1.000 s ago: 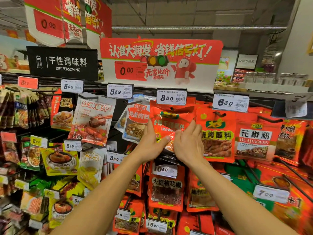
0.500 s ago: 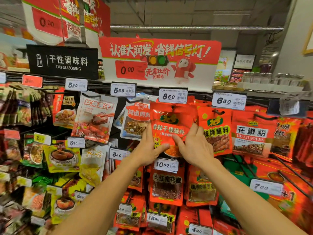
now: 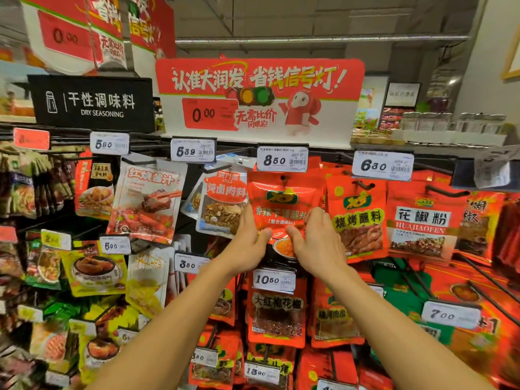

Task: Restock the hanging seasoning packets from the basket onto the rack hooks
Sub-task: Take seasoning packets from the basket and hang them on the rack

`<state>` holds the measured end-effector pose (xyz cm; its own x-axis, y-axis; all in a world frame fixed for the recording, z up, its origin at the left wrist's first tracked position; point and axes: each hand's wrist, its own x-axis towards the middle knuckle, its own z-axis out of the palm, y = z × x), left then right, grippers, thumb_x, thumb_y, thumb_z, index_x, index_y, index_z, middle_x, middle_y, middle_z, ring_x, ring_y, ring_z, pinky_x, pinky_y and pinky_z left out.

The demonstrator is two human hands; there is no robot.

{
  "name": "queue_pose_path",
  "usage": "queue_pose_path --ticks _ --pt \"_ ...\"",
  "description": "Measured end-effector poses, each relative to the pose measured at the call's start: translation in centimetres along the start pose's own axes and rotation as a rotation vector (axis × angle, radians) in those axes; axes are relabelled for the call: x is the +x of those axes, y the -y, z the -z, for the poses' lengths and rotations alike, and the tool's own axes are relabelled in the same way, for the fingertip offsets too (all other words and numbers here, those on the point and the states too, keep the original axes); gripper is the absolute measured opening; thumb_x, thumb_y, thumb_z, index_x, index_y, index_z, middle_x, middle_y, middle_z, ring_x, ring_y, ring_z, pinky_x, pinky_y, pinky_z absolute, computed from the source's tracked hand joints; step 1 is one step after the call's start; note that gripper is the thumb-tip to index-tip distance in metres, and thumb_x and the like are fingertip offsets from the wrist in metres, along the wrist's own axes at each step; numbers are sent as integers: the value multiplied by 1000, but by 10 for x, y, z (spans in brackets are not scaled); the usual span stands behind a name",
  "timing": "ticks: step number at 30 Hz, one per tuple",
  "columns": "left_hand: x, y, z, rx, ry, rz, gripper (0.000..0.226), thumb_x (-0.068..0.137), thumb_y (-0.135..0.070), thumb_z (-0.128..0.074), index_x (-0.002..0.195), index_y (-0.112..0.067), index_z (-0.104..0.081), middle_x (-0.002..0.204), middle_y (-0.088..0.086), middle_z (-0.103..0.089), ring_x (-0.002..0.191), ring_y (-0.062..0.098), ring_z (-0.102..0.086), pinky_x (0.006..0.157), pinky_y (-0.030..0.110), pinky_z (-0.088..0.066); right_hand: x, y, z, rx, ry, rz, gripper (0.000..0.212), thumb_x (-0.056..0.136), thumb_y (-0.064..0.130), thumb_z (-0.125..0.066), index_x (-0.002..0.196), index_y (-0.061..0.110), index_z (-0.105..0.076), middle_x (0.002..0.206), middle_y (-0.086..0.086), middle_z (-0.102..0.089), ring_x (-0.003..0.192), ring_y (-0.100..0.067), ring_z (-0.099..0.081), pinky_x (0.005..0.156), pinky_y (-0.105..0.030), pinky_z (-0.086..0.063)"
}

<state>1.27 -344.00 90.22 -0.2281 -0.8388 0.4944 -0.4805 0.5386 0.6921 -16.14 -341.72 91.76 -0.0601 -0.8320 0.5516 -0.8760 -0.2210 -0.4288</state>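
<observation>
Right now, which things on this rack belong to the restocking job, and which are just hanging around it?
In the job:
- red packet, held up under the 8.50 price tag
- left hand, gripping its left edge
- right hand, gripping its right edge

Just nearby:
- barbecue dip packets to the right
- pepper powder packets
- dry seasoning sign
- promo sign

A: What does the person wear on the arms?
B: Both forearms are bare, with no sleeve in view. The left hand [image 3: 247, 243] and right hand [image 3: 318, 246] are bare too.
A: Nails?
B: Short and plain on the thumbs.
</observation>
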Motion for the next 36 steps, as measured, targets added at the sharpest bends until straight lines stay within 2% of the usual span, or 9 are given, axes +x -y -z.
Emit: queue_pose_path --ticks 4,9,15,18,21,24,27,31,36 --pt "14 16 -2 150 51 102 80 108 -35 -38 157 -11 20 168 8 20 155 21 18 127 43 2 16 3 -8 -25 59 -1 42 98 40 -58 119 9 -39 121 -15 -49 107 -46 -58 82 -50 -49" --pt "14 14 7 212 103 111 84 106 -43 -38 157 -7 19 168 12 16 155 24 14 127 47 -1 16 5 -3 -12 95 -44 49 97 43 -59 125 8 -38 126 -18 -49 112 -46 -56 86 -50 -48" --pt "-3 2 4 242 132 154 93 104 -51 -41 154 -11 27 164 11 29 152 23 25 126 40 10 2 -8 18 60 86 -30 39 94 50 -61 104 17 -44 107 -8 -58 99 -33 -57 76 -40 -42" --pt "-11 -10 14 164 54 88 88 101 -44 -54 161 -14 4 169 9 -5 156 25 -4 127 46 -10 -2 -14 32 118 64 -28 26 95 46 -60 92 22 -50 86 4 -62 85 -23 -58 69 -36 -37" --pt "-23 -21 22 141 -56 53 61 100 -34 -58 153 -19 -31 148 5 -44 138 24 -41 117 48 -35 -12 -19 45 228 70 -46 19 97 39 -59 83 26 -60 72 6 -66 73 -20 -66 63 -34 -43" --pt "-38 -31 26 161 -215 107 43 99 -30 -58 141 -20 -52 126 -5 -54 124 20 -51 103 34 -40 -32 -24 59 509 154 -123 21 100 30 -59 83 19 -65 67 -4 -70 55 -21 -70 45 -31 -47" --pt "-60 -41 24 60 -306 184 21 98 -28 -59 115 -21 -70 106 -10 -67 104 14 -65 88 31 -47 -55 -34 69 732 235 -207 23 102 22 -57 84 11 -65 66 -6 -69 52 -26 -65 40 -28 -42" --pt "-99 -48 -1 -156 -233 283 18 100 -22 -57 92 -21 -73 89 -4 -76 80 14 -72 67 26 -52 -96 -61 66 825 308 -260 24 100 12 -56 78 8 -64 62 -8 -66 49 -24 -63 38 -25 -41" --pt "-161 -30 -73 -428 -96 504 20 102 -10 -53 93 -11 -71 77 1 -74 63 11 -68 56 21 -52 -160 -124 31 843 424 -418 23 100 8 -56 78 6 -63 60 -11 -66 45 -23 -63 35 -23 -40"
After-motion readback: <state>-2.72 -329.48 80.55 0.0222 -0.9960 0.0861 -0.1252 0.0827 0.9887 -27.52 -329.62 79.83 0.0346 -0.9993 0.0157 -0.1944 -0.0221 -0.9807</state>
